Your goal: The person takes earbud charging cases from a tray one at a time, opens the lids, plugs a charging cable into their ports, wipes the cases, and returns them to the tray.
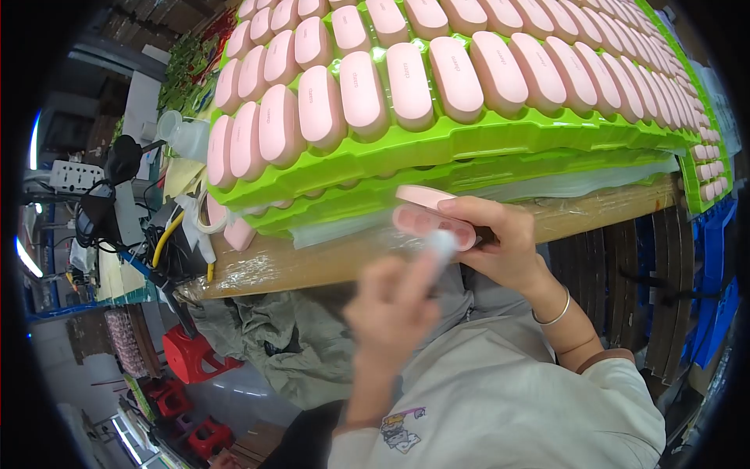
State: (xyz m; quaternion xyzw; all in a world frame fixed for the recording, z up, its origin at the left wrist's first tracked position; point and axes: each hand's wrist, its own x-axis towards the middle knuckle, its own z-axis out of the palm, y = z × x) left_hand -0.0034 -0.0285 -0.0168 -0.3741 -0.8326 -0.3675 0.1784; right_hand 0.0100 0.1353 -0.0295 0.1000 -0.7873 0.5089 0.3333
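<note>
Pink case (420,219) partly covered by right hand (504,234); left hand (391,309) blurred.

Cases (412,82) sit in stacked trays (406,145) on the table (262,272).

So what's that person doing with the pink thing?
The person's right hand is holding an open pink case, with its lid raised and round hollows showing inside. Their left hand is blurry and holds a small pale thing right by the hollows; I can't tell what it is or whether it's touching. Just beyond, lots of closed cases stand in rows in a green tray.
</note>
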